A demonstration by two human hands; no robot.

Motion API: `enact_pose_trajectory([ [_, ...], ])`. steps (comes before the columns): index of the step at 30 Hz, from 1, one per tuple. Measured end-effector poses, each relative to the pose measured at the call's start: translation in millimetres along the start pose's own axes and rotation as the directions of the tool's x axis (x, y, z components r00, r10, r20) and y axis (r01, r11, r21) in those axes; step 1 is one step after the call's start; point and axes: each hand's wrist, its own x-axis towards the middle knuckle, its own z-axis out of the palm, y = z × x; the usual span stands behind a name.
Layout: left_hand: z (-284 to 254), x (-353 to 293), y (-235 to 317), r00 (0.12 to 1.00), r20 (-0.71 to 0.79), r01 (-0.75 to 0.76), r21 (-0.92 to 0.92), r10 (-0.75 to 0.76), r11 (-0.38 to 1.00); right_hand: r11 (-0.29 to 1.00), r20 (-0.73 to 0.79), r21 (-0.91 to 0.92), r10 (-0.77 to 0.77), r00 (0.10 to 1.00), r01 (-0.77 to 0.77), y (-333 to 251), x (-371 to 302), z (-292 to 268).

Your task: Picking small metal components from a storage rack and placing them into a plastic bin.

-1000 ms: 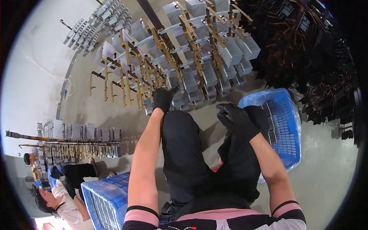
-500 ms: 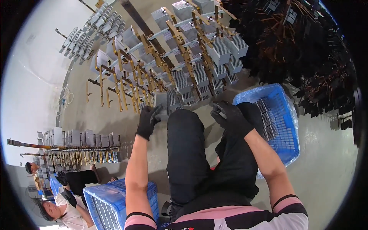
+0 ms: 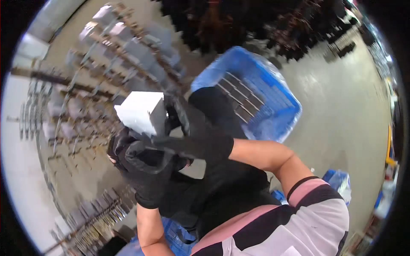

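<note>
A silver-white metal heat sink (image 3: pixel 143 112) is raised in front of me at the left of centre, its smooth faces toward me. My left hand (image 3: pixel 143 164), in a black glove, is closed at its lower end. My right hand (image 3: pixel 198 130), gloved too, grips it from the right, fingers along its side and thumb across near the left hand. The fingertips partly hide each other. To the right, a blue plastic crate (image 3: pixel 294 100) lined with clear film holds rows of finned heat sinks (image 3: pixel 241 97).
A hanging rack (image 3: pixel 92 91) with brass-coloured hooks and many grey blocks fills the left, blurred. Dark parts (image 3: pixel 222 25) hang at the far side. Another rack (image 3: pixel 92 217) stands at lower left, and a blue crate (image 3: pixel 173 237) is beside me at the bottom.
My view has swung right, bringing the crate toward the middle. My left hand, earlier at a grey finned block by the rack, and my right hand, earlier apart, have come together on a heat sink.
</note>
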Motion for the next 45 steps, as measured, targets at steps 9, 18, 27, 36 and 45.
enact_pose_trajectory([
  [9, 44.8, -24.2, -71.6, 0.937, 0.264, 0.297, -0.251, -0.23, 0.921, 0.872, -0.389, -0.322, 0.234, 0.891, -0.369, 125.4, -60.1, -208.0],
  [18, 76.9, -75.2, -103.5, 0.737, 0.511, 0.538, -0.046, -0.443, 0.842, 0.239, -0.175, -0.887, 0.617, 0.767, -0.395, 309.7, -198.5, -203.2],
  [27, 89.5, -83.5, -105.0, 0.794, 0.491, 0.425, -0.027, -0.358, 0.905, 0.214, -0.344, -0.818, 0.561, 0.753, -0.533, 350.6, -201.4, -171.8],
  [36, 89.3, -81.8, -100.4, 0.77, 0.5, 0.479, -0.043, -0.396, 0.877, 0.125, -0.298, -0.918, 0.41, 0.862, -0.377, 370.6, -214.4, -171.7],
  [45, 90.1, -77.5, -82.4, 0.787, 0.527, 0.426, -0.086, -0.322, 0.901, 0.136, -0.049, -0.947, 0.836, 0.547, -0.292, 370.2, -202.8, -253.7],
])
